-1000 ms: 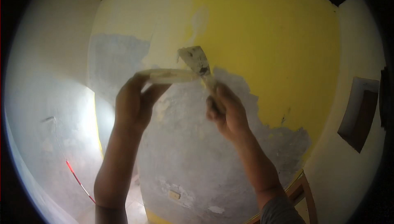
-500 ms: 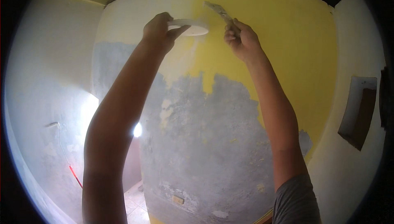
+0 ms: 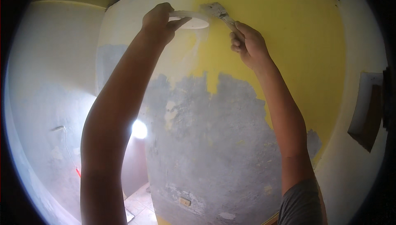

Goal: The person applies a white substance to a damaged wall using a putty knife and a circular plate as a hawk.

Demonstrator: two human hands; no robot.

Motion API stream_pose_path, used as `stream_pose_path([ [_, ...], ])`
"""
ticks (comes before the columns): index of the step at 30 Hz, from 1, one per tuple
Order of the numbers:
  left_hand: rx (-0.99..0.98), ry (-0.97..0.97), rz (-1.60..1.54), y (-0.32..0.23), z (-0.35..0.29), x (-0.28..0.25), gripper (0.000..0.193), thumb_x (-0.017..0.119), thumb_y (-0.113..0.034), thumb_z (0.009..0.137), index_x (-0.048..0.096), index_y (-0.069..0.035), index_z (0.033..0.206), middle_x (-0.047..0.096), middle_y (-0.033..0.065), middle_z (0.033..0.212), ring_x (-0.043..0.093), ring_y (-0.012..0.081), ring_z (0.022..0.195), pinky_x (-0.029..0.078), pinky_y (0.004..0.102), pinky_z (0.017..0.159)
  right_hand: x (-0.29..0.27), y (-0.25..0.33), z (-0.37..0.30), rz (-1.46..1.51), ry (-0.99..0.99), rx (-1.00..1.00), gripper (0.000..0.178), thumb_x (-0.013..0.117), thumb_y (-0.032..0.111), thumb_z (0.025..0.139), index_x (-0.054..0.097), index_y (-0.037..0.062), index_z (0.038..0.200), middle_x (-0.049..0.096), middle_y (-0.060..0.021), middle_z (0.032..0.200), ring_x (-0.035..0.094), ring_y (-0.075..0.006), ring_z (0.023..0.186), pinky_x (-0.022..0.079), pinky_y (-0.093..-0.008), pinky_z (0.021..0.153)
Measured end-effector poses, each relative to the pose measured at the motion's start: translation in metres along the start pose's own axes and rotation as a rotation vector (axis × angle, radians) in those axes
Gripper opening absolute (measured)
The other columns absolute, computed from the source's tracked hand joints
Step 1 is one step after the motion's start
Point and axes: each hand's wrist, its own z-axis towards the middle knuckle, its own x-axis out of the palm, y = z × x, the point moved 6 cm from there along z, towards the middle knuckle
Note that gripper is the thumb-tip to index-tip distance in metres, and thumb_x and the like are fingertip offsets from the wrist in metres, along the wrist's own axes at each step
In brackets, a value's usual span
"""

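My left hand [image 3: 158,22] is raised in front of the wall and grips a round white plate or lid [image 3: 199,22] by its left edge, thumb below. To the right of it, my right hand [image 3: 252,45] is closed around the handle of a putty knife [image 3: 216,10]. Whitish residue coats the blade, whose tip is close to the disc's far right edge; whether they touch I cannot tell. Behind both hands the wall [image 3: 280,39] is yellow on the right, with a pale whitish coat on the left and bare grey patches below.
A paint roller [image 3: 66,142] with a red handle leans at the left wall. An outlet [image 3: 185,201] sits low on the grey part. At the right, a box-like recess [image 3: 366,111] opens in the white wall. Bright light [image 3: 139,129] shines beside my left arm.
The putty knife has turned, so more of its blade face shows. My right hand has shifted slightly right and down, while the left hand with the white disc has risen a little.
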Motion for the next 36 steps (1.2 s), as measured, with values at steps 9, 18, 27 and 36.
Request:
stream_pose_path([
  [9, -0.371, -0.288, -1.018, -0.004, -0.033, -0.006, 0.035, 0.056, 0.004, 0.093, 0.041, 0.018, 0.122, 0.040, 0.0328, 0.136, 0.050, 0.0489, 0.129, 0.060, 0.0557, 0.106, -0.016, -0.016, -0.023, 0.171, 0.070, 0.211, 0.014, 0.054, 0.020, 0.106, 0.056, 0.0059, 0.105, 0.051, -0.0025, 0.067, 0.036, -0.0081, 0.049, 0.030, -0.0225, 0.044],
  [18, -0.208, -0.008, -0.352, 0.043, -0.024, -0.029, 0.041, 0.055, 0.006, 0.092, 0.038, 0.017, 0.128, 0.036, 0.0343, 0.141, 0.047, 0.0515, 0.132, 0.059, 0.0578, 0.107, -0.021, -0.019, -0.039, 0.341, 0.210, 0.345, 0.027, 0.047, 0.014, 0.106, 0.056, -0.0056, 0.120, 0.048, -0.0004, 0.064, 0.030, -0.0054, 0.045, 0.028, -0.0192, 0.037],
  [27, -0.126, 0.000, -0.206, 0.053, -0.038, -0.034, 0.047, 0.064, 0.002, 0.091, 0.039, 0.017, 0.128, 0.034, 0.0346, 0.143, 0.045, 0.0468, 0.137, 0.058, 0.0562, 0.108, -0.015, -0.025, -0.022, 0.596, 0.160, 0.299, 0.034, 0.047, 0.016, 0.108, 0.053, -0.0111, 0.128, 0.055, -0.0065, 0.077, 0.042, -0.0080, 0.057, 0.038, -0.0215, 0.046],
  [36, 0.001, -0.070, -0.069, 0.024, -0.089, -0.039, 0.033, 0.054, 0.003, 0.094, 0.044, 0.017, 0.122, 0.047, 0.0327, 0.133, 0.053, 0.0450, 0.129, 0.055, 0.0547, 0.112, 0.007, 0.047, 0.089, -0.515, -0.083, -0.417, 0.044, 0.056, 0.024, 0.107, 0.055, -0.0012, 0.143, 0.066, -0.0134, 0.096, 0.063, -0.0197, 0.082, 0.054, -0.0363, 0.074],
])
